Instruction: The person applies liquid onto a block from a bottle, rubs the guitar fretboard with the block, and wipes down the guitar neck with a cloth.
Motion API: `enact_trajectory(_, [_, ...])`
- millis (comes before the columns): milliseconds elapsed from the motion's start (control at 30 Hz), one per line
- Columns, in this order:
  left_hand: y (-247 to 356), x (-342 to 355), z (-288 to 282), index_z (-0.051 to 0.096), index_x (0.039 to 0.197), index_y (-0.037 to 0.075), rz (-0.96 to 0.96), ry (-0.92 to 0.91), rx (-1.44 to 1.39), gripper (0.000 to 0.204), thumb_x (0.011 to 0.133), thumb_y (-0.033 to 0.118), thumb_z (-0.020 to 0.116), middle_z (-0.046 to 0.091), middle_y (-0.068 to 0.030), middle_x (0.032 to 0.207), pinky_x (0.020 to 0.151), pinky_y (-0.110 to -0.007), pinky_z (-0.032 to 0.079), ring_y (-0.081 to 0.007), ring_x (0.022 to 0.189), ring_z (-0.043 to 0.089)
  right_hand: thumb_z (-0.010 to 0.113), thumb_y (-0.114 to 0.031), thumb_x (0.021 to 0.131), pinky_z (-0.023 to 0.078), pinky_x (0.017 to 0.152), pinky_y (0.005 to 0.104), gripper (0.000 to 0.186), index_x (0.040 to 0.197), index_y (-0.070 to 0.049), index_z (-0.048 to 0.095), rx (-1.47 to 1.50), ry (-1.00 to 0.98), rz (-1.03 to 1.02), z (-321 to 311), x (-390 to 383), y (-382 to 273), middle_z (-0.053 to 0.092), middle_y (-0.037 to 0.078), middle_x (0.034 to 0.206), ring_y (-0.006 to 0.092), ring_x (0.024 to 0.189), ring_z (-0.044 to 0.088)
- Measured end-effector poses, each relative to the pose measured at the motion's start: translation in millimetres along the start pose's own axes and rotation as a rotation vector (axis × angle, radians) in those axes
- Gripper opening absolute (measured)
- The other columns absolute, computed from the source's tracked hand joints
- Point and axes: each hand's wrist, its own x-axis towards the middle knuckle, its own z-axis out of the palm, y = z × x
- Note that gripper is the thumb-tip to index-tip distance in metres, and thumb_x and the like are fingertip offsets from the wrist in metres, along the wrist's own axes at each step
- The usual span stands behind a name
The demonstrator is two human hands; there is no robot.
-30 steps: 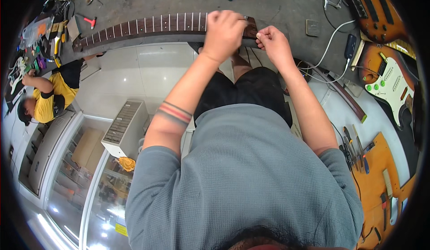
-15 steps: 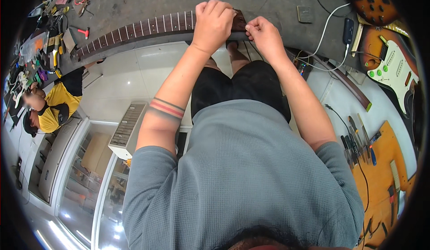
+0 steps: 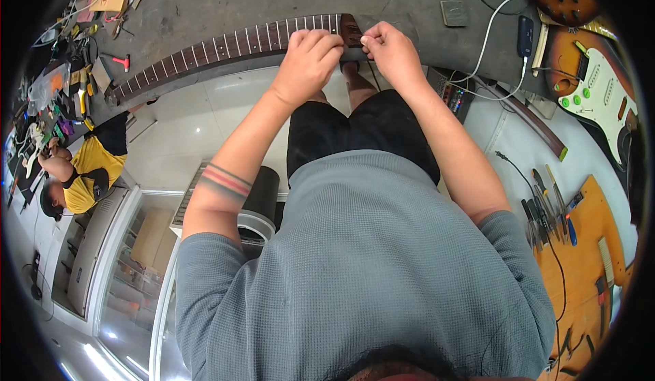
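A long guitar neck [image 3: 225, 45] with a dark fretboard and bright frets lies along the near edge of the grey workbench [image 3: 225, 2]. My left hand [image 3: 310, 64] rests over its near edge toward the right end, fingers curled and pressed together against it. Just past the last frets, the plain dark end of the neck shows between my hands. There my right hand [image 3: 392, 52] is closed in a pinch, thumb against forefinger. Whatever sits in that pinch, if anything, is too small to make out.
A red-headed hammer [image 3: 123, 62] and heaped tools lie at the bench's left. To the right are a small dark square block [image 3: 453, 13], a white cable with a black device [image 3: 525, 36], and a sunburst guitar body [image 3: 593, 94]. A person in yellow [image 3: 89, 169] works at far left.
My left hand has slid left and toward me along the neck, uncovering the frets near its right end. My right hand has shifted slightly left, still pinched. The person in yellow has changed posture.
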Motion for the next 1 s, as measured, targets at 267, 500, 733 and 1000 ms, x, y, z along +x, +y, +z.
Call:
enact_trajectory(267, [-12,29,8,0.065,0.097,0.007,-0.115,0.095,0.015,0.018,0.083,0.005,0.077,0.068,-0.005,0.108,0.088,-0.044,0.049,-0.0289,0.1,0.063,0.07,-0.017,0.099,0.057,0.081,0.0408,0.016,0.102,-0.001,0.071,0.008,-0.002,-0.011,2,1,2,0.079,0.011,0.089,0.0283,0.087,0.077])
enact_trajectory(500, [-19,32,4,0.068,0.1,0.008,-0.134,0.069,0.047,0.02,0.083,0.005,0.077,0.07,-0.0036,0.111,0.09,-0.043,0.048,-0.0277,0.104,0.064,0.071,-0.014,0.101,0.057,0.073,0.0326,0.016,0.105,0.001,0.071,-0.015,0.005,-0.049,2,3,5,0.077,0.009,0.086,0.016,0.075,0.072])
enact_trajectory(733, [-4,3,0,0.067,0.1,0.008,-0.076,0.022,-0.02,0.02,0.084,0.006,0.078,0.07,-0.0029,0.109,0.088,-0.043,0.048,-0.028,0.101,0.064,0.07,-0.017,0.098,0.057,0.08,0.0416,0.016,0.102,-0.002,0.072,0.005,0.011,-0.009,0,0,4,0.079,0.012,0.088,0.0297,0.085,0.077])
enact_trajectory(1000, [0,15,9,0.068,0.095,0.006,-0.258,0.153,0.059,0.017,0.083,0.004,0.079,0.068,-0.008,0.102,0.082,-0.043,0.049,-0.0324,0.094,0.063,0.07,-0.018,0.099,0.057,0.081,0.0412,0.016,0.101,-0.001,0.072,0.006,-0.011,-0.001,-2,1,-1,0.079,0.012,0.088,0.0292,0.086,0.077])
